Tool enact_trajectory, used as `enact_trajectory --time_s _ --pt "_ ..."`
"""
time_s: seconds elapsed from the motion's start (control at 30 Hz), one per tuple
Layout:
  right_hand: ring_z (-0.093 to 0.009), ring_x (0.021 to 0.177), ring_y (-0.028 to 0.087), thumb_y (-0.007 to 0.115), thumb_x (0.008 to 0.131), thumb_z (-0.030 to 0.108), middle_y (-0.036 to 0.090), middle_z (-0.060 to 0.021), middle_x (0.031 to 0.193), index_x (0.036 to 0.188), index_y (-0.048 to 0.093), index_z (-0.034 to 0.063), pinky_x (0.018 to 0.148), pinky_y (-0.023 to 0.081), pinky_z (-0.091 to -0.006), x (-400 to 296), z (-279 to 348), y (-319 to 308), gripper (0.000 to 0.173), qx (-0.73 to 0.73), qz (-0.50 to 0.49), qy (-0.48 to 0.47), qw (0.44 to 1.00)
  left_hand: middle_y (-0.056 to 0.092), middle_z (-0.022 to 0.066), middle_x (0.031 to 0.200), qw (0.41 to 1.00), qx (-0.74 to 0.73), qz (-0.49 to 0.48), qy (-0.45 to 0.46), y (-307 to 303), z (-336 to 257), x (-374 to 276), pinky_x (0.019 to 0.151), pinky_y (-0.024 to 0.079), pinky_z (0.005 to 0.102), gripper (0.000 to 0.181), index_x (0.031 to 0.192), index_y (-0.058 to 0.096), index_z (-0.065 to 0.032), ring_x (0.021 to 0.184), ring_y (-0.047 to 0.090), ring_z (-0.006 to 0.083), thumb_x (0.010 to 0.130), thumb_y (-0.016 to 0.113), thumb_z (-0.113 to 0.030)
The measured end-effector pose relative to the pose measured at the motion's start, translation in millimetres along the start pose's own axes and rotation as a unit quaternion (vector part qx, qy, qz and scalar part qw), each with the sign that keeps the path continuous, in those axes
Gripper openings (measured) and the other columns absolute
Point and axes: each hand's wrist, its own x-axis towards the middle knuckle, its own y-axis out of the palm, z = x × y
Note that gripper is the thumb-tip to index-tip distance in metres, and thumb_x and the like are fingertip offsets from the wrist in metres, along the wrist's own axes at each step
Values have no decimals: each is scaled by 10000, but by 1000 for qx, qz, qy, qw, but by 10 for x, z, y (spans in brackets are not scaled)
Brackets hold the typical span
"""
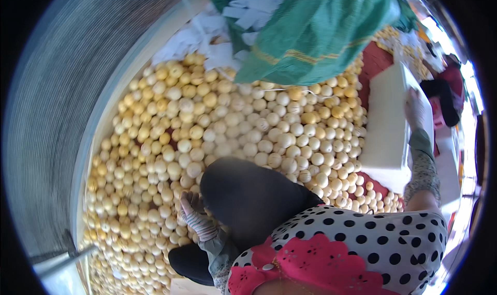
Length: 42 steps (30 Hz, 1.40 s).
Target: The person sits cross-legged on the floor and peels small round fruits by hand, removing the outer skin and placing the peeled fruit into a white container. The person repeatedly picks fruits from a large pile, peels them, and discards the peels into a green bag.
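Round cream-to-yellow fruit-like balls (279,112) cover the floor in front of me, some with fine dark lines. My left hand (194,211), in a striped glove with bare fingertips, hangs low beside my dark-clad knee, close above the balls. Its fingers are a little apart and nothing shows in them. Out to the right, my right hand (414,106) reaches to the far side of a white foam box (388,124) and touches it there. Whether those fingers grip the box cannot be made out.
A green woven sack (314,35) lies over the balls at the top, with white paper pieces (252,7) beside it. A ribbed grey wall (77,81) curves along the left. Red floor (374,60) shows by the box. Another person (450,77) is at the far right.
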Motion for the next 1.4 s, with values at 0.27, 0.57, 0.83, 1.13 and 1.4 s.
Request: enact_trajectory --time_s 0.27,0.57,0.83,1.13,1.4 --pt "-364 977 645 626 849 306 611 -148 1192 1126 624 148 764 528 -454 -189 361 158 319 -179 154 -50 970 640 62 987 993 -92 -68 -16 -42 -136 -6 737 508 294 350 1087 615 -41 874 625 172 925 649 -349" --pt "-356 847 640 593 880 359 649 -188 904 1085 596 71 763 501 -450 -570 5361 -1098 353 477 240 -511 674 644 30 967 993 -84 -83 -30 -153 -10 39 727 511 270 321 1109 641 -43 846 613 129 949 627 -321" --pt "-222 804 629 591 891 280 640 -116 899 927 656 50 711 509 -347 1720 7332 -510 242 260 -57 -438 859 666 34 930 980 -69 -185 -27 -353 202 70 664 551 272 298 1100 649 -56 805 640 133 960 603 -315" --pt "-231 965 580 647 866 271 594 -119 1064 1098 595 51 831 474 -337 2816 7653 363 324 242 105 -281 923 679 38 941 981 -17 -188 -54 -115 -40 469 681 528 242 254 1117 648 -24 777 627 99 983 567 -224" --pt "-240 1108 536 697 844 263 552 -122 1211 1249 542 52 938 442 -328 2861 8147 698 482 283 97 -288 910 672 2 907 976 24 -200 -82 -51 -78 603 560 461 194 252 1078 659 -38 679 577 46 983 555 -247"
